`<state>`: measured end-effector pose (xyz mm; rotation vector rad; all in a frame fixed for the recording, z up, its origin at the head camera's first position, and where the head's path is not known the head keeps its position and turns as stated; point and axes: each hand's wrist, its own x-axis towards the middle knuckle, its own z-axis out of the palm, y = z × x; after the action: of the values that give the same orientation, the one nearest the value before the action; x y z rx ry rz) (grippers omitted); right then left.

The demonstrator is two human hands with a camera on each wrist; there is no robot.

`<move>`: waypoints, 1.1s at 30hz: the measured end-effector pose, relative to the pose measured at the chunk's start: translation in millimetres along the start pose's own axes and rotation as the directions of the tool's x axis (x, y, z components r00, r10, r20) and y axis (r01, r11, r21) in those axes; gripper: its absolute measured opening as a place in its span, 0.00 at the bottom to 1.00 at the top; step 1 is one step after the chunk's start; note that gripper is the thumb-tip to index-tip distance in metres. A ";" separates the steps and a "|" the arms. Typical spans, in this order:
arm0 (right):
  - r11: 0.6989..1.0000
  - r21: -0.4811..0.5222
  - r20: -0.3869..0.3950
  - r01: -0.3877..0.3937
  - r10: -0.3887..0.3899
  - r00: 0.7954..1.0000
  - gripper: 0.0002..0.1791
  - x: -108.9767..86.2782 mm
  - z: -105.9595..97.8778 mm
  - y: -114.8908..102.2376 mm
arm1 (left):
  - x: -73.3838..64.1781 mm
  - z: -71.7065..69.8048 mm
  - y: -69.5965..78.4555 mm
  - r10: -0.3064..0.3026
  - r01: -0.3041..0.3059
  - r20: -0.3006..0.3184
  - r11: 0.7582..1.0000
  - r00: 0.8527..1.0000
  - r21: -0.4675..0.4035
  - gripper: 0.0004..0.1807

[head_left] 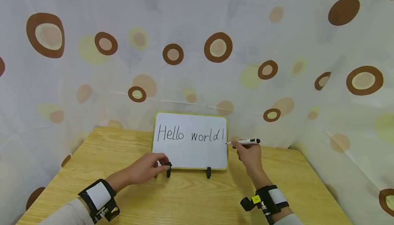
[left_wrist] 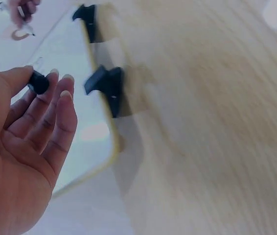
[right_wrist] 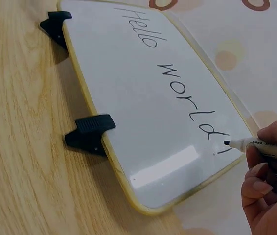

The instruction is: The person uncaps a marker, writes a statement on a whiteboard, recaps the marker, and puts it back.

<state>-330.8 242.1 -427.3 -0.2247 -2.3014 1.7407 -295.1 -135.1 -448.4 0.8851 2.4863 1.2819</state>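
Note:
A whiteboard (head_left: 191, 155) with a yellow rim stands on the table, leaning back, and bears "Hello world!" in black handwriting. My right hand (head_left: 251, 156) grips an uncapped white marker (head_left: 247, 141) at the board's right edge. In the right wrist view its black tip (right_wrist: 227, 143) overlaps the board beside the exclamation mark. My left hand (head_left: 146, 167) is near the board's lower left corner. Between its thumb and fingers it pinches a small black marker cap (left_wrist: 39, 82), seen in the left wrist view; the other fingers are gently bent.
Two black stand feet, the left one (left_wrist: 107, 87) and the right one (right_wrist: 89, 133), hold the board's lower edge. Under everything is a light wooden table (head_left: 181, 201). A white curtain-like sheet (head_left: 191, 20) with brown and yellow spots hangs behind and at the sides.

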 end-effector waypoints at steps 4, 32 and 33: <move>0.984 0.158 0.081 -0.080 0.068 0.994 0.14 -7.1 12.1 -0.6 | 9.8 1.3 11.5 0.013 -0.013 -0.093 1.000 0.996 0.001 0.12; 0.839 0.465 0.524 -0.282 -0.004 0.852 0.07 -58.0 66.6 -26.3 | 41.8 26.7 37.1 0.077 -0.111 -0.178 0.975 0.981 -0.191 0.09; 0.838 0.469 0.537 -0.278 -0.021 0.843 0.07 -58.9 67.3 -25.5 | 41.8 27.0 37.8 0.082 -0.116 -0.174 0.974 0.981 -0.193 0.09</move>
<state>-292.9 157.1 -426.1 0.2372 -2.0079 2.7134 -301.0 -75.4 -431.1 0.8964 2.3998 1.6703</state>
